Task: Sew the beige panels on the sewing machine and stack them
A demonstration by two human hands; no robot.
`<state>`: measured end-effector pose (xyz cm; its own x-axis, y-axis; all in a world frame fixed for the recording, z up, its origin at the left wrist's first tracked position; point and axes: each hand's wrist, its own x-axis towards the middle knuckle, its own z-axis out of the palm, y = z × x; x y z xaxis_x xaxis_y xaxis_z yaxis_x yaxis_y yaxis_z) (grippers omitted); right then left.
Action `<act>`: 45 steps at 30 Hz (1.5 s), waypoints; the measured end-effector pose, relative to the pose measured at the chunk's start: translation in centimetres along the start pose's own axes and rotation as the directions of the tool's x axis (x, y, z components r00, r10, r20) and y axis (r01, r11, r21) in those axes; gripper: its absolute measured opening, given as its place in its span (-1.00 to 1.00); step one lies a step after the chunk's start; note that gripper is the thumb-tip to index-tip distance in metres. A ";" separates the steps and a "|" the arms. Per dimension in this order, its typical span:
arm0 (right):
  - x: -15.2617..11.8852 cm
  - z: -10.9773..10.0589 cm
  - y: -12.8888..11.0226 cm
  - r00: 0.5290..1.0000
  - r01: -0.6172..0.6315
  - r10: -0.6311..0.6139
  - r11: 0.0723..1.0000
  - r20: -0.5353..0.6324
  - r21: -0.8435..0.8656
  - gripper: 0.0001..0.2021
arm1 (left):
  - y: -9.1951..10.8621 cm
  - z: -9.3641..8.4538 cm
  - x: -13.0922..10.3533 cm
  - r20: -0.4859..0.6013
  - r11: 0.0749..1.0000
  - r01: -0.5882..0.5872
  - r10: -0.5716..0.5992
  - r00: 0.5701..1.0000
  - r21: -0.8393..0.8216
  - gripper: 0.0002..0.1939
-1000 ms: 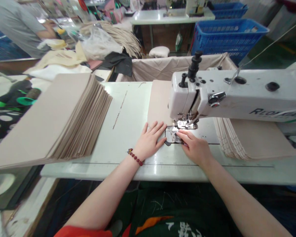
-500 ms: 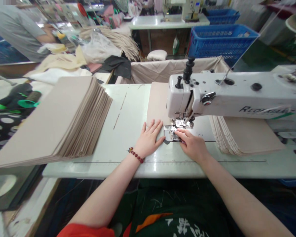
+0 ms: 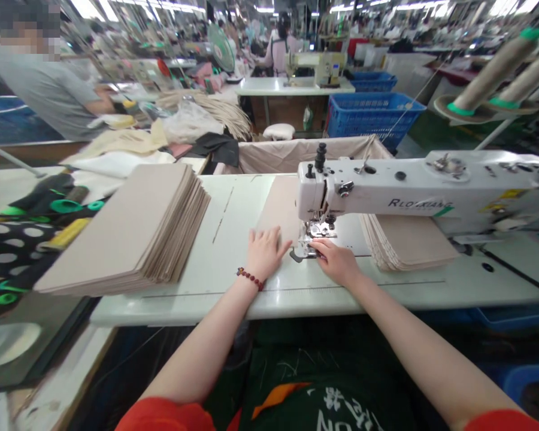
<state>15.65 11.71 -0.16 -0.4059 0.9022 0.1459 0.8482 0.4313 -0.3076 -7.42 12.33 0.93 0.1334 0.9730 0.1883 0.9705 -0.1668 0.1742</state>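
A beige panel (image 3: 279, 206) lies on the sewing machine table, its right part hidden behind the head of the white sewing machine (image 3: 363, 188). My left hand (image 3: 266, 252), wearing a beaded bracelet (image 3: 250, 277), rests on the panel's near end with fingers apart. Close to the needle area, my right hand (image 3: 336, 261) has its fingers drawn together over the metal plate (image 3: 303, 248). Something small and dark shows under those fingers, too hidden to name. Stitched beige panels (image 3: 408, 242) are piled to the right, partly beneath the machine arm.
A tall stack of beige panels (image 3: 121, 227) stands at the left of the table (image 3: 224, 293). Behind it lie cloth scraps (image 3: 121, 140). A fabric-lined bin (image 3: 287, 157) and a blue crate (image 3: 372, 114) are beyond the table. Another person (image 3: 49, 84) is at far left.
The head view has tilted up, showing more of the workshop. The panel has turned, its left edge now slanting. My left hand has turned with it; the right stays by the plate.
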 end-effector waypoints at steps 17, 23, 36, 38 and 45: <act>-12.9 -1.9 -1.8 0.952 -0.246 0.305 0.773 -0.004 0.585 -0.74 | -4.3 -2.6 -13.9 0.101 0.978 -0.116 0.136 0.986 -0.175 -0.44; -16.1 -1.3 -2.5 0.904 -0.387 0.422 0.727 0.076 0.568 -0.78 | 1.0 -2.7 -12.2 0.022 0.926 -0.173 0.192 0.981 -0.335 -0.70; -17.7 -0.1 -4.2 0.950 -0.310 0.306 0.882 0.068 0.356 -0.81 | 9.8 0.9 -12.0 0.042 0.831 -0.294 0.354 0.934 -0.473 -0.87; -17.5 0.0 -4.3 0.956 -0.289 0.285 0.892 0.064 0.347 -0.80 | 9.8 1.0 -12.0 0.040 0.829 -0.279 0.339 0.940 -0.484 -0.88; -16.5 0.0 -4.4 0.961 -0.272 0.271 0.910 0.048 0.313 -0.79 | 10.1 0.7 -12.1 0.050 0.830 -0.250 0.316 0.947 -0.498 -0.89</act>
<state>18.66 -5.11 -1.19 -0.1769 0.9842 0.0117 0.7754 0.1467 -0.6142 0.86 -1.01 -0.23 0.4431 0.8772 0.1848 0.6724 -0.4616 0.5786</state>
